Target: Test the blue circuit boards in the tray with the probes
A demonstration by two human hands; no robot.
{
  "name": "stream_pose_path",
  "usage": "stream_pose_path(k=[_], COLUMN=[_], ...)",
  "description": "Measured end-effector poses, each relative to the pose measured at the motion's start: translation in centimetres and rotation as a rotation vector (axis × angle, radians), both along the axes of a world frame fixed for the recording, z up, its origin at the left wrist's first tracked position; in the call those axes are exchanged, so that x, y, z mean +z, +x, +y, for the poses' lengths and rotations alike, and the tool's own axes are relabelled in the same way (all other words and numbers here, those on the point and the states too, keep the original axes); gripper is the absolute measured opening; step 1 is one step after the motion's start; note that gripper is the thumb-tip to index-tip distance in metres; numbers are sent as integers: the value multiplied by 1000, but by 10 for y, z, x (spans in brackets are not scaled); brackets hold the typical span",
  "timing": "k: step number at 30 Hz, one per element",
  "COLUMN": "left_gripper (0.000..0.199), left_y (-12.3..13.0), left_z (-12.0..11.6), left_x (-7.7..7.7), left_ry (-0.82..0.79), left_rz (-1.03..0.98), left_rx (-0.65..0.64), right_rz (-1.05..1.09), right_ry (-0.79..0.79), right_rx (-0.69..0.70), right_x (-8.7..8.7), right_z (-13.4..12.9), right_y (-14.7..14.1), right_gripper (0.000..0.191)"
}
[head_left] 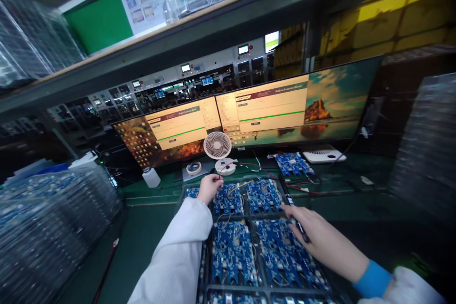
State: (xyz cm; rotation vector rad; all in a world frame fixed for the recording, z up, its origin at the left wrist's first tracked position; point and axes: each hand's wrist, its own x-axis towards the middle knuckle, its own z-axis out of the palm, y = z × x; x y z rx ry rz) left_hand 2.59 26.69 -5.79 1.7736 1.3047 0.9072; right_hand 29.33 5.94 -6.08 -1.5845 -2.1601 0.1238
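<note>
Now both hands grasp: left (209, 187) pinches a red wire (245, 165), right (313, 235) a black pen (297, 221) pointing away.

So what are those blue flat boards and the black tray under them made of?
The blue flat boards look like rigid circuit board with a glossy coating, studded with small parts. The black tray seems moulded plastic, dull and dark, judging by its thin dividers.

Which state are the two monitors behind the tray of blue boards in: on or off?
On. Both the left monitor and the right monitor glow with desktop pictures and open pale windows crossed by green bars.
</note>
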Motion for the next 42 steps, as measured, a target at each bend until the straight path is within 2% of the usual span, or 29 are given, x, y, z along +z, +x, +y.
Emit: stream_pose_path(k=[4, 9, 13, 21, 25, 32, 42], left_gripper=[12, 14, 16, 16, 16, 21, 19], left_y=[18, 44, 53, 47, 45, 46, 42], left_z=[12, 23, 32, 34, 33, 34, 27], left_x=[-16, -25, -32, -35, -37, -44, -37], left_ry=[-60, -64, -33, 138, 202, 227, 226], left_rz=[-65, -82, -47, 86, 126, 126, 159], left_rx=[-31, -122, -153, -244, -248, -224, -240], right_rz=[-49, -95, -110, -124, -128, -125, -175], right_ry=[-11, -16, -21, -41, -46, -27, -42], right_rx=[63, 115, 113, 104, 101, 108, 97], right_x=[-12, -34, -43, -41, -41, -40, -37], right_z=[-1, 0, 1, 0, 0, 0, 0], right_y=[-11, -19, -18, -20, -20, -20, -21], right_gripper=[44, 50, 54, 55, 53, 51, 52])
